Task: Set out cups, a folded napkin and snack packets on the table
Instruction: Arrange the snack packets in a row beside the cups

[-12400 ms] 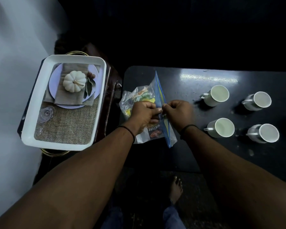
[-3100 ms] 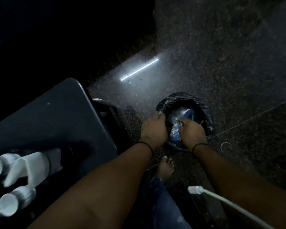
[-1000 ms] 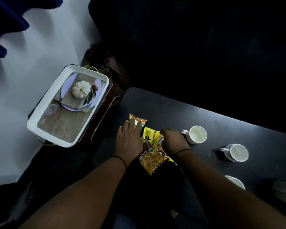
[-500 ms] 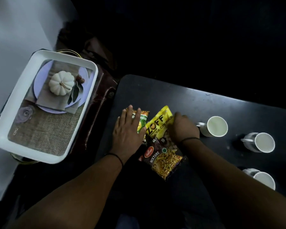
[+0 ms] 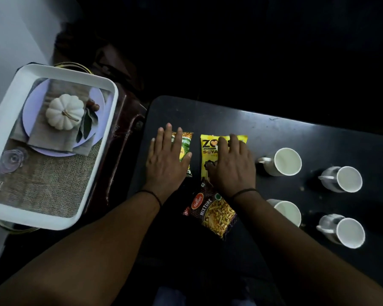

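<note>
Both forearms reach forward over the dark table [image 5: 285,133], palms down. The left hand [image 5: 167,161] lies flat with straight, slightly spread fingers on the green packet [image 5: 185,144], which shows past its thumb side. The right hand [image 5: 232,167] presses the yellow packet [image 5: 210,149] with fingers extended. The mixture packet [image 5: 212,214] lies under that wrist, toward the person. Four white cups [image 5: 285,161] stand beyond the right hand's outer side.
</note>
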